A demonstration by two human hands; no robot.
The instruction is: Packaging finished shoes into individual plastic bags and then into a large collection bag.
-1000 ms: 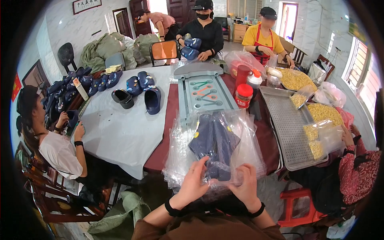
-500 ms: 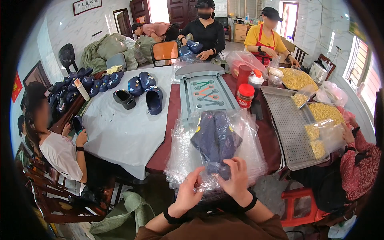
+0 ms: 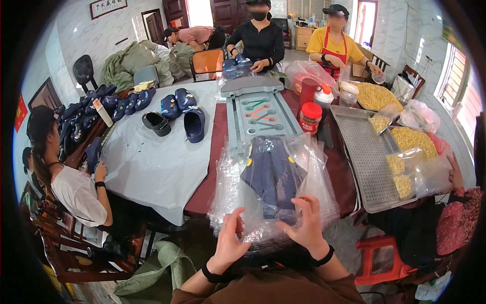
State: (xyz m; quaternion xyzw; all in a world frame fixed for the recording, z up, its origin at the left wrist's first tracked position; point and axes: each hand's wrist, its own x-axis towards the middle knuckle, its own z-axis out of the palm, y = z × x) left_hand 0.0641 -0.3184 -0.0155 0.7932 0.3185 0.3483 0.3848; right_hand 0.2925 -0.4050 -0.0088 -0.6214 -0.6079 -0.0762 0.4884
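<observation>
A pair of navy clogs (image 3: 272, 177) lies side by side inside a clear plastic bag, on top of a stack of clear plastic bags (image 3: 228, 205) in front of me. Yellow bits show at the clogs' outer sides. At the bag's near left edge, my left hand (image 3: 230, 240) is open, its fingers bent and apart from the thumb. My right hand (image 3: 306, 230) is open at the near right edge, thumb toward the clogs and fingers raised. Both hands are beside the bag's near end; whether the fingertips touch its film I cannot tell.
Beyond the stack is a grey game board (image 3: 260, 114). A red-lidded jar (image 3: 310, 119) and bottles stand right of it. Loose navy clogs (image 3: 194, 126) rest on the white-covered table (image 3: 152, 177). To the right, a perforated metal tray (image 3: 362, 162) holds bagged yellow pieces. Several co-workers surround the tables.
My hands have come off the clogs' near end and spread apart. The clogs lie flatter and fully uncovered by my fingers. The co-worker at right has shifted toward the edge.
</observation>
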